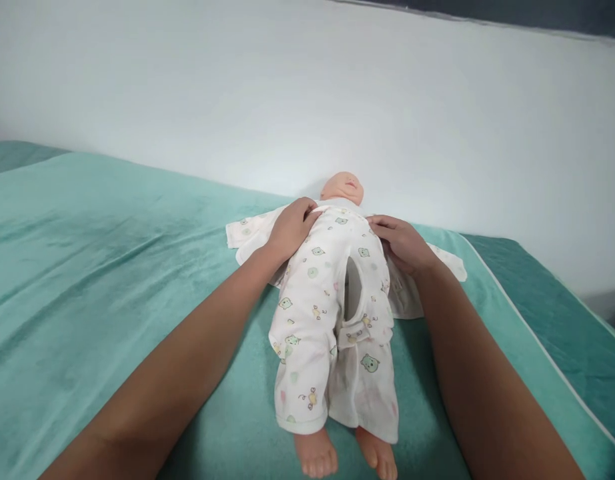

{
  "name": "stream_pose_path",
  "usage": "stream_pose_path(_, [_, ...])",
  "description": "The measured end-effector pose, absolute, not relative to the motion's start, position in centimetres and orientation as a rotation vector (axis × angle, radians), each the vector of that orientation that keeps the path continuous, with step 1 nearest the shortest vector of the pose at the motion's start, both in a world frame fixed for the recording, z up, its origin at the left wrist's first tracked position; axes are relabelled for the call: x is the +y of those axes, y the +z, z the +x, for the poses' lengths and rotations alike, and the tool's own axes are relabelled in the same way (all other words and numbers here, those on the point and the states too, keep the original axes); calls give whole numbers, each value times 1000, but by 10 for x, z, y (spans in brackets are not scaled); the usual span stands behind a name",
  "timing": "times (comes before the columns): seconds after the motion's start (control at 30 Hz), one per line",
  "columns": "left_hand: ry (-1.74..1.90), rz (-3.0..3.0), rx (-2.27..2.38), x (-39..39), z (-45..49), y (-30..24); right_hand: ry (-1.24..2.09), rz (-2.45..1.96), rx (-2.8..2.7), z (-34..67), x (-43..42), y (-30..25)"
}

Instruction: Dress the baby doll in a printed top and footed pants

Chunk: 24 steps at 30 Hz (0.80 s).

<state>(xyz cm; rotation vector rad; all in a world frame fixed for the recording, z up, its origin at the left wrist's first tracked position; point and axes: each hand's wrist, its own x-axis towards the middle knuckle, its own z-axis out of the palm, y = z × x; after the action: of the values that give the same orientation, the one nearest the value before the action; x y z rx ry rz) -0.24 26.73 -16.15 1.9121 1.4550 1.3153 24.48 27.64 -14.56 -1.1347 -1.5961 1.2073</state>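
A baby doll lies on its back, head away from me and bare feet towards me. It wears white split-crotch baby trousers printed with green animal faces. A matching shirt is spread out beneath its body, a sleeve reaching out on either side. My left hand is closed at the left side of the trousers' waistband, thumb and fingers together on the cloth. At the opposite side, my right hand pinches the waistband's edge, its fingertips partly hidden by the fabric.
A light green sheet covers the bed under the doll, with creases on the left. Darker green bedding shows at the right beyond a pale seam. The white wall rises just behind the doll's head.
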Motion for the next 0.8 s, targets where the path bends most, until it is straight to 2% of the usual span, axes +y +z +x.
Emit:
stream_pose_path(0.23, [1271, 1954, 1479, 266, -4, -158, 1279, -1084, -1725, 252, 272, -140])
stream_pose_path(0.37, [1323, 1822, 1572, 276, -5, -168, 1092, -1178, -1811, 248, 275, -139])
stream_pose_path(0.57, [1426, 1656, 1646, 295, -8, -177, 619, -1293, -1748, 234, 287, -151])
stream_pose_path(0.8, [1454, 1637, 1649, 293, -1, -177, 507, -1298, -1652, 226, 287, -163])
